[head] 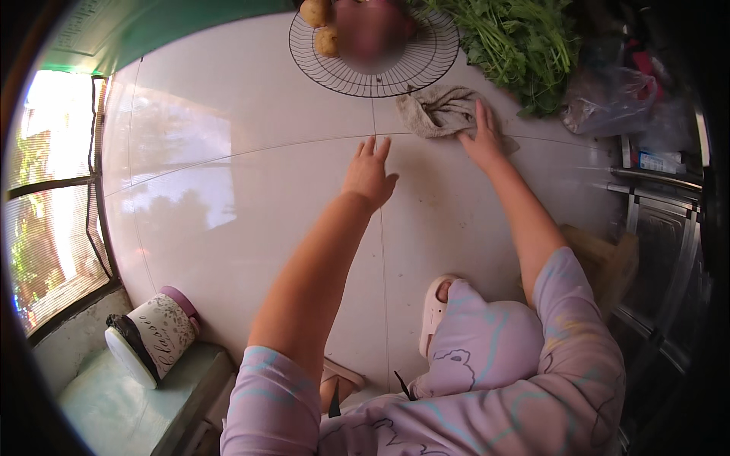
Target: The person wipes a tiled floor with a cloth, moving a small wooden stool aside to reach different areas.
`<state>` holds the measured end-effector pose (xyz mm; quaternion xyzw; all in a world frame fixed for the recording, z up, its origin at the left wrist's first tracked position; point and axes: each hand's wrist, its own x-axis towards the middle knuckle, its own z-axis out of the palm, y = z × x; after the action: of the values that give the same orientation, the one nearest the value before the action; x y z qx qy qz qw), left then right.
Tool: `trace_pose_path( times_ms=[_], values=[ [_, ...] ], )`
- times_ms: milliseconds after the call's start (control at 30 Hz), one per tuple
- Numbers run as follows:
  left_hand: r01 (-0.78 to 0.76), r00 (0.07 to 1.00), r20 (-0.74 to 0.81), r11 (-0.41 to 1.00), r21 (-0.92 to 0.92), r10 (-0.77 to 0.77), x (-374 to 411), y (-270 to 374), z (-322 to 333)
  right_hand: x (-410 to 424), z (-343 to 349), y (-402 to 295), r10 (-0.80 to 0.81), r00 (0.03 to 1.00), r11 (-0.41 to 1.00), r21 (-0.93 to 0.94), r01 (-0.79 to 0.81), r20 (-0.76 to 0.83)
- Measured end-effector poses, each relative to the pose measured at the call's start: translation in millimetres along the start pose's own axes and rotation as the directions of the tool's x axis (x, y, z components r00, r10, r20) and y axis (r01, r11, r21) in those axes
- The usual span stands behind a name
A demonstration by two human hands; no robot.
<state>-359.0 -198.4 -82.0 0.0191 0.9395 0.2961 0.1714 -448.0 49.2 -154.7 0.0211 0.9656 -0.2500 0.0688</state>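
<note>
My right hand rests on the right edge of a crumpled grey-beige cloth lying on the white tiled floor. Its fingers are extended, and whether they grip any cloth is unclear. To the left, my left hand reaches over the floor with its fingers apart and nothing in it. Just beyond the cloth stands a round black wire basket, holding potatoes and a blurred pinkish thing. Leafy green stalks lie to the right of the basket.
Clear plastic bags lie at the right, above a metal-framed cabinet. A wooden stool is near my right elbow. At the lower left, a patterned bin with a black liner stands on a ledge, below a screened window.
</note>
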Motion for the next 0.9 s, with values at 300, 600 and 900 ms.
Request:
trace_pose_path(
  times_ms=[300, 600, 900],
  values=[
    [0.263, 0.958, -0.086, 0.959, -0.106, -0.272, -71.6, -93.8, 25.9, 28.8, 59.9, -122.5, -0.074, 0.963, 0.946, -0.288, 0.15, 0.258],
    [0.069, 0.982, -0.177, 0.998, -0.003, -0.068, -97.9, -82.0, 15.8, -89.5, 64.8, -109.3, -0.539, 0.62, 0.685, -0.131, 0.716, 0.571],
    [-0.07, 0.997, -0.046, 0.984, -0.163, 0.063, -172.6, -48.6, 97.9, -212.9, 26.4, -41.6, -0.68, 0.449, 0.624, 0.136, 0.77, 0.579]
  ],
)
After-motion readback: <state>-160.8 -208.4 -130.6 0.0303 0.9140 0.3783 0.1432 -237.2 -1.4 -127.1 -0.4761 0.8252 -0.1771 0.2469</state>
